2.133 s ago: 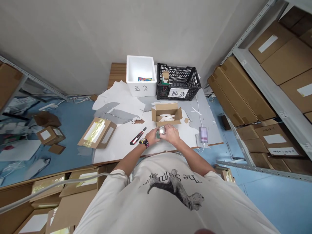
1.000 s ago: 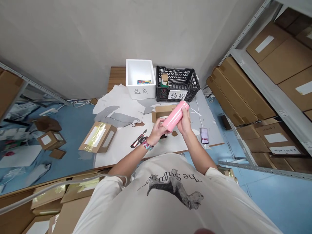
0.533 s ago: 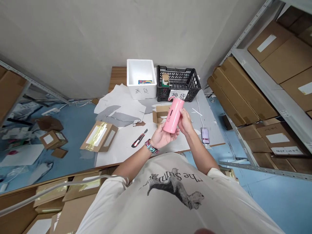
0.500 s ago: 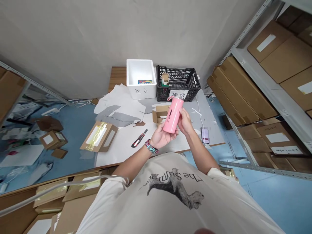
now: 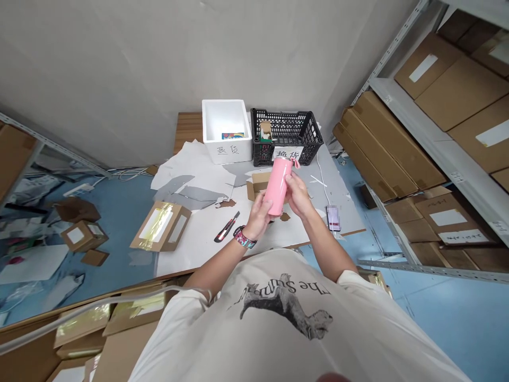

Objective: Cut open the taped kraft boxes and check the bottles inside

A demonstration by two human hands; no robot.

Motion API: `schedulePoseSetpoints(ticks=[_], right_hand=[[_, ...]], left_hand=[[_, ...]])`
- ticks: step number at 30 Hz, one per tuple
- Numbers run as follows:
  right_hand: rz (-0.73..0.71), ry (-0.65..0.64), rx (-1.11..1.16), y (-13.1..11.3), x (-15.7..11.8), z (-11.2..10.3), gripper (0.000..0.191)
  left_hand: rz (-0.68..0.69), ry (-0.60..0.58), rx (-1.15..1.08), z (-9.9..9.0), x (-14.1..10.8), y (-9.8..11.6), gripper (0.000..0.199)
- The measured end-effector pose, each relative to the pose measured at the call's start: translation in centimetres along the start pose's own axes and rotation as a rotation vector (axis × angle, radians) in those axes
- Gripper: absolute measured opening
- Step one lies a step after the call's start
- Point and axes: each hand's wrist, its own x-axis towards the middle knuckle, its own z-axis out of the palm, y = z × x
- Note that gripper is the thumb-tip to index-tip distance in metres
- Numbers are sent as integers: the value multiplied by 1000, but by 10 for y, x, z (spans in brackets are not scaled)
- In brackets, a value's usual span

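A pink bottle (image 5: pixel 279 185) with a strap loop at its top is held tilted above the table. My left hand (image 5: pixel 258 216) is closed round its lower left side, and my right hand (image 5: pixel 298 196) grips its right side. Behind the bottle, a small open cardboard box (image 5: pixel 258 183) lies partly hidden. The red and black box cutter (image 5: pixel 227 227) rests on the paper left of my hands. Further left stands a taped carton (image 5: pixel 161 225).
At the back of the table (image 5: pixel 189 130) are a white foam box (image 5: pixel 227 151) and a black crate (image 5: pixel 286 138). A phone (image 5: pixel 333 218) with a cable lies on the right. Shelves with cartons (image 5: pixel 392 146) flank the right side.
The bottle has been turned about its length, so its printed side no longer shows and the strap is now on the right. My left fingers have moved up its side. The camera view has shifted slightly.
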Motion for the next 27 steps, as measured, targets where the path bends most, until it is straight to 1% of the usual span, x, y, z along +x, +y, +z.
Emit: schedulePoseSetpoints(ticks=[1, 2, 3, 4, 6, 7, 8, 9, 10, 12, 14, 16, 18, 19, 21, 22, 24, 25, 26, 27], right_hand=[[0, 0, 3, 1, -1, -1, 61], [0, -2, 12, 1, -1, -2, 62], [1, -4, 28, 2, -2, -4, 62], [4, -9, 52, 3, -3, -5, 62], [23, -30, 104, 7, -5, -7, 63], [43, -42, 122, 10, -6, -9, 63], [71, -46, 129, 14, -6, -10, 63], [104, -35, 125, 17, -6, -12, 64], [137, -6, 112, 21, -6, -14, 65], [178, 72, 79, 28, -6, -19, 70], [173, 96, 54, 31, -8, -23, 77], [128, 45, 18, 30, -10, -24, 81], [72, 6, -37, 28, -12, -22, 84], [46, 6, -61, 27, -12, -20, 84], [10, 12, -86, 26, -10, -18, 84], [3, 1, -87, 25, -10, -18, 82], [11, -54, -91, 25, -8, -19, 81], [20, -79, -102, 24, -8, -20, 81], [28, -91, -120, 23, -8, -21, 81], [34, -90, -142, 22, -7, -21, 81]], left_hand=[[65, 57, 58, -1, 0, -1, 82], [97, 84, 90, -2, 0, -1, 86], [83, 71, 85, -3, -1, 0, 87], [23, 20, 44, -5, -3, 0, 85], [-149, -115, -90, -8, -5, 2, 82], [-211, -162, -138, -10, -6, 2, 82], [-232, -178, -149, -11, -7, 1, 82], [-206, -157, -120, -13, -7, 0, 81], [-136, -107, -53, -15, -6, -2, 80], [75, 31, 155, -21, -5, -7, 82], [272, 137, 384, -26, -5, -11, 83], [381, 171, 554, -30, -7, -12, 81], [422, 163, 642, -31, -10, -11, 79], [429, 148, 649, -31, -11, -10, 81], [396, 81, 570, -31, -12, -10, 85], [338, 21, 489, -31, -12, -10, 84], [165, -130, 303, -32, -10, -13, 80], [88, -184, 237, -33, -8, -14, 77], [44, -205, 208, -35, -7, -15, 76], [45, -187, 221, -36, -5, -16, 75]])
